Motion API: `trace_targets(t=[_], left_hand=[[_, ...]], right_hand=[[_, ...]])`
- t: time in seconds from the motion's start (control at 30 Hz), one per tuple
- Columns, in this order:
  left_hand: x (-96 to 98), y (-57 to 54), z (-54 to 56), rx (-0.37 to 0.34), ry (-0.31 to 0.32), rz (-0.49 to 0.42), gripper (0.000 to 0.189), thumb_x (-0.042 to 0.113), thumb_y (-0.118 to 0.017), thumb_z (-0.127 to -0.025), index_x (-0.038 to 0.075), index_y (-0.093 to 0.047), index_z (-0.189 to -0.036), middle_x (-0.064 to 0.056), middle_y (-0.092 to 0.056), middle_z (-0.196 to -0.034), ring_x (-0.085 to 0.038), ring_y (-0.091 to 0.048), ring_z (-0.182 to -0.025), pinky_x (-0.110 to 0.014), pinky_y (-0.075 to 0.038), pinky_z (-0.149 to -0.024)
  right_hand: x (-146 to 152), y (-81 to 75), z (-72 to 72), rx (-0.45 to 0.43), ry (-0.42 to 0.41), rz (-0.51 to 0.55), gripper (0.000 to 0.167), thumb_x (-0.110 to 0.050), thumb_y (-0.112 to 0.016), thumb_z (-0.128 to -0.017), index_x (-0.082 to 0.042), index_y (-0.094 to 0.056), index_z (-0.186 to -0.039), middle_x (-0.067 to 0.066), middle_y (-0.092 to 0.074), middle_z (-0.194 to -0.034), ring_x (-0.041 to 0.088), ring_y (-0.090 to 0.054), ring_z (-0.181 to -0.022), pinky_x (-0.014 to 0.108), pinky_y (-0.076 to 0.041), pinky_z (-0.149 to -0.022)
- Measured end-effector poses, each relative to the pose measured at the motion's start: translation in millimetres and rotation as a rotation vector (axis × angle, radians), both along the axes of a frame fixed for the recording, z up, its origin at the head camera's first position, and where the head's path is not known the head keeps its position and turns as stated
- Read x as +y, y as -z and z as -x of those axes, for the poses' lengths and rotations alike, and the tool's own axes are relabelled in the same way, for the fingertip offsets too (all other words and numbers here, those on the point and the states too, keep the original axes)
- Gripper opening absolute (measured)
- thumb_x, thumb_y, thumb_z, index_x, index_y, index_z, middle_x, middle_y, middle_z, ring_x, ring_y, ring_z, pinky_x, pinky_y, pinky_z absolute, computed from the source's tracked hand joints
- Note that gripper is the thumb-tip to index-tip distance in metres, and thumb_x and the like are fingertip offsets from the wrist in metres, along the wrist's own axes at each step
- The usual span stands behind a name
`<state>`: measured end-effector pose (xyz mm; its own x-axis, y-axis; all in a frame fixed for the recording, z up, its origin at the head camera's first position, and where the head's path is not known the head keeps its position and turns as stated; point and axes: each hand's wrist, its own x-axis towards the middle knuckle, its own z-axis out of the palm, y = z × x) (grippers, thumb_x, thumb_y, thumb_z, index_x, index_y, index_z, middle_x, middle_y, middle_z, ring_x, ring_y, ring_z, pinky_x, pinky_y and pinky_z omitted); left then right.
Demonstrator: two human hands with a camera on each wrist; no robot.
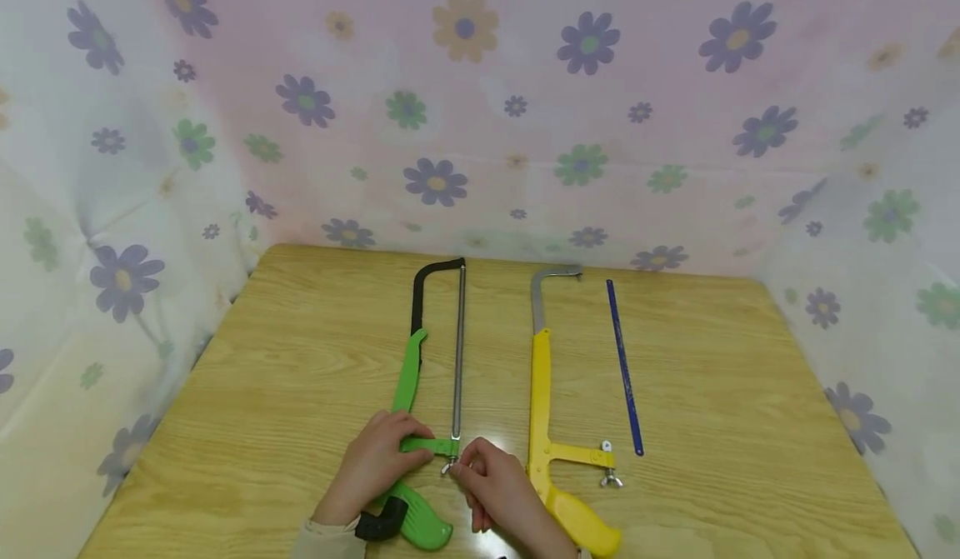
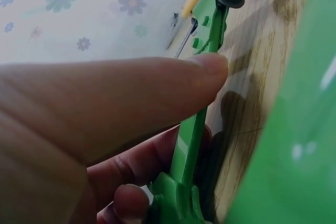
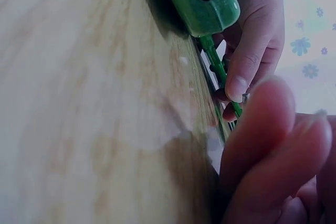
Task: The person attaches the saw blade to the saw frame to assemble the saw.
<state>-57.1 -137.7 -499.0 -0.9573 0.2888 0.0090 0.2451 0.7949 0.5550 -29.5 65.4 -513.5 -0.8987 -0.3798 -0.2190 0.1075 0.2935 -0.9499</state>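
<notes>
Far left, running round the back and right too: pale floral cloth (image 1: 465,126) with purple, green and orange flowers. Within it, your light wood-grain desk (image 1: 300,334).

Your left hand (image 1: 381,451) comes in from a cream sleeve (image 1: 326,538), a black wrist-worn device (image 1: 382,519) beside the cuff. Its grip is clenched on the green crossbar (image 1: 438,445), thumb on the near side, fingers behind, as your left wrist view shows.

That crossbar belongs to the green-handled hacksaw with a black metal front arm (image 1: 407,376), lying left of the desk's middle, handle towards you. A long grey blade (image 1: 459,351) runs from the tip of the black arm down to the crossbar.

At the crossbar's outer end, a silver metal wing nut (image 1: 446,469). Your right hand (image 1: 498,484) is at it, thumb and forefinger close together; you can't tell whether this grip actually pinches the nut.

Next right, a yellow-handled hacksaw with a grey metal front arm (image 1: 541,392), roughly parallel, its own silver wing nut (image 1: 611,481) nearest you. Rightmost on the desk, apart from both saws: a thin blue blade (image 1: 625,367), slightly slanted.
</notes>
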Motion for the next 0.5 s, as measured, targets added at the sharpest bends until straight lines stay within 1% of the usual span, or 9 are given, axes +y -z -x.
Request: trace_targets(t=[0.27, 0.5], left_hand=[[-0.6, -1.0, -0.6, -0.002, 0.007, -0.010, 0.016, 0.040, -0.068, -0.075, 0.031, -0.066, -0.089, 0.019, -0.055, -0.091, -0.006, -0.041, -0.079, -0.024, -0.038, -0.062], [-0.3, -2.2, -1.3, -0.001, 0.004, -0.003, 0.016, 0.038, -0.068, -0.075, 0.031, -0.066, -0.089, 0.019, -0.054, -0.090, -0.006, -0.041, -0.078, -0.023, -0.038, -0.062]], right_hand=[[-1.8, -1.8, -0.5, -0.024, 0.009, 0.008, 0.025, -0.034, -0.057, -0.086, -0.009, -0.056, -0.083, 0.004, -0.052, -0.049, 0.013, -0.046, -0.028, 0.037, -0.038, -0.029], [-3.0, -2.9, 0.0, -0.051, 0.007, 0.002, 0.029, -0.037, -0.056, -0.086, -0.008, -0.059, -0.081, 0.006, -0.056, -0.052, 0.012, -0.046, -0.029, 0.039, -0.039, -0.030]])
